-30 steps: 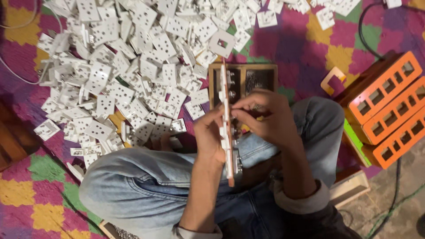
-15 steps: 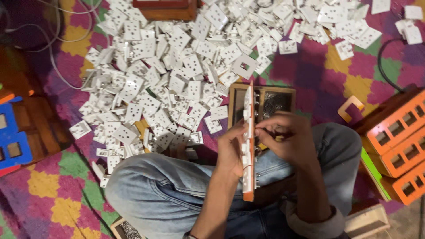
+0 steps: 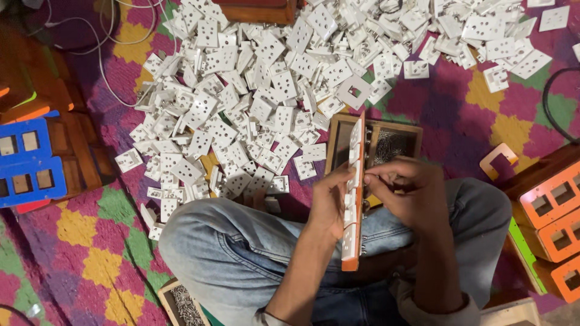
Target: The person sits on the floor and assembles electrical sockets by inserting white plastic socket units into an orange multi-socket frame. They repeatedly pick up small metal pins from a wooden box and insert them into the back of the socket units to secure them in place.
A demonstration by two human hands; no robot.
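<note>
A long, narrow orange plastic strip fitted with white socket modules [image 3: 352, 205] is held edge-on above the lap, roughly upright in the view. It is gripped along its left side by the left hand [image 3: 332, 202], whose fingers are closed around it. The right hand [image 3: 408, 193] is pressed against the strip's right side, its fingertips [image 3: 376, 176] pinched together at the strip; whether something small is held between them cannot be told. Both hands are seen over two knees in blue denim jeans [image 3: 241, 241].

Just beyond the strip, one shallow wooden tray with metal parts inside [image 3: 393, 145] lies on the patchwork floor mat of purple, yellow and green [image 3: 78, 241]. Farther away, a large heap of white plastic socket plates [image 3: 254, 102], too many to count, is spread over the mat. At the left, one blue plastic frame [image 3: 27, 163] is seen; at the right, three orange plastic housings [image 3: 553, 199] are stacked. One small orange bracket [image 3: 498, 158] lies near them.
</note>
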